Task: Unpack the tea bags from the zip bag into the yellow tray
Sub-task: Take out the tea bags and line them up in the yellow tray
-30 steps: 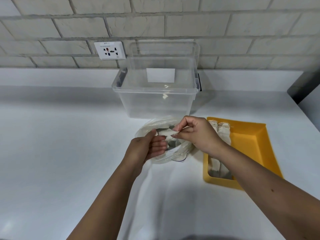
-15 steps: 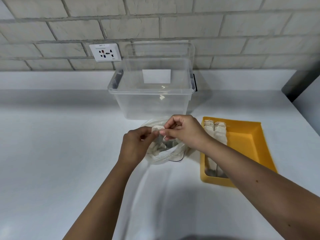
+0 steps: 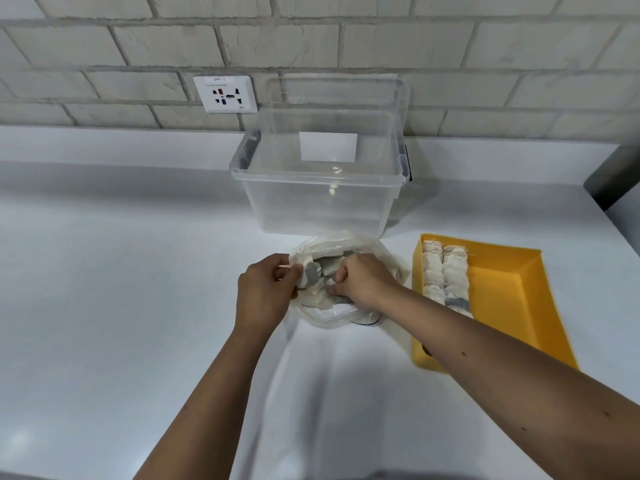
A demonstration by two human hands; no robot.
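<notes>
Tea bags (image 3: 322,271), pale paper sachets, heaped inside clear crumpled plastic zip bag (image 3: 346,242) on white counter (image 3: 121,289). Left rim pinched by left hand (image 3: 265,294), apparently to hold mouth open; right hand (image 3: 362,280) curled down among sachets, gripping some. Further right, yellow plastic tray (image 3: 512,299), two rows (image 3: 445,275) already laid along its left wall.

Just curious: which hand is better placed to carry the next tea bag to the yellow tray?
Probably the right hand: it reaches into the zip bag, beside the yellow tray; the left hand holds the bag's edge.
</notes>
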